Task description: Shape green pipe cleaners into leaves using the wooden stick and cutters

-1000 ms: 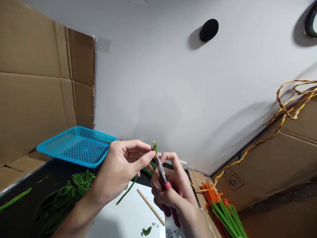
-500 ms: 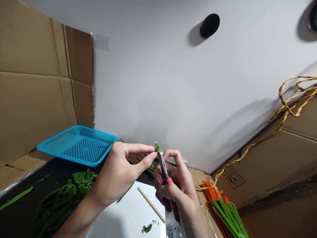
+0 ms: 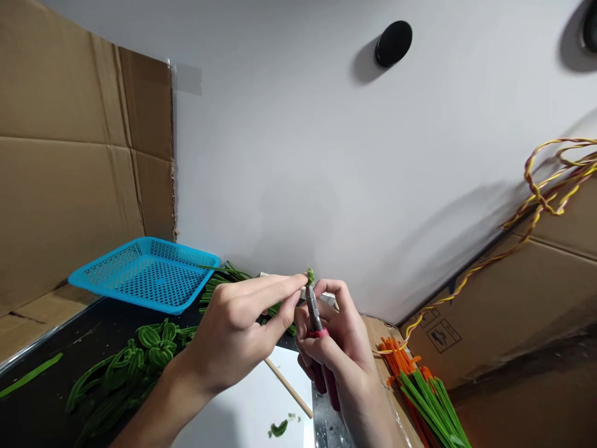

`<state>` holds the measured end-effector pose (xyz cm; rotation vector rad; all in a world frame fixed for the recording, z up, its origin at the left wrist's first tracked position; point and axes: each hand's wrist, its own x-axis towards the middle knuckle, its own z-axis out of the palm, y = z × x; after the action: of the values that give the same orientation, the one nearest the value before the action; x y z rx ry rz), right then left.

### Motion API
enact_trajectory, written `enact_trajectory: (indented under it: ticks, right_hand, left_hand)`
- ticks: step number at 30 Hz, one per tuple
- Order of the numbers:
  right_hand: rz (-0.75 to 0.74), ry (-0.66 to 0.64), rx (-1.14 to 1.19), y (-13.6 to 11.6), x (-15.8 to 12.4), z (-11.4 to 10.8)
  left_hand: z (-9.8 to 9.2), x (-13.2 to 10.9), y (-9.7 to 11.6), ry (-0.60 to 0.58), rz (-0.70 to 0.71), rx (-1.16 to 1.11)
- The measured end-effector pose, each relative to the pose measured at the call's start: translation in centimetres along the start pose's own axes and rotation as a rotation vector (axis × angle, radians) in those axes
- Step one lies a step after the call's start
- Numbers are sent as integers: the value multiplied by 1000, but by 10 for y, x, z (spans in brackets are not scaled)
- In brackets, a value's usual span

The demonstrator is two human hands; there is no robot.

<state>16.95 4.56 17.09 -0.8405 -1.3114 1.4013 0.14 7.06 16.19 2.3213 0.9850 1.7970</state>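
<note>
Red-handled pliers sit clasped in the right hand, their tips against a small green piece pinched between the left hand's thumb and fingers, held up beyond the white board bearing a wooden stick.

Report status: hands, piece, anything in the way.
Left hand pinches green piece. Right hand grips red-handled pliers, nose at the piece. Nothing visibly blocking; wooden stick lies on white board.
</note>
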Motion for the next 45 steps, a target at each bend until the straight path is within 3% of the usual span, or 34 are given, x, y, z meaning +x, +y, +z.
enact_trajectory:
  ticks: [11,13,17,21,28,38,45]
  right_hand:
    - [-74,105,-118,2,-1,2]
    - [-138,116,-198,4,1,1]
    - [-322,152,-440,12,6,2]
    - [-451,205,-688,21,10,2]
    - [-611,242,-799,25,12,4]
    - [-734,212,-952,26,14,1]
    - [-755,216,-976,26,12,-1]
  left_hand:
    - [0,0,0,-91,32,0]
    - [0,0,3,-110,-74,-67]
    - [1,2,10,-153,-434,-326]
    - [3,6,8,-118,-564,-562]
    - [0,10,-6,-103,-613,-776]
    - [-1,7,-10,-82,-605,-801]
    - [-7,11,-12,-173,-594,-925]
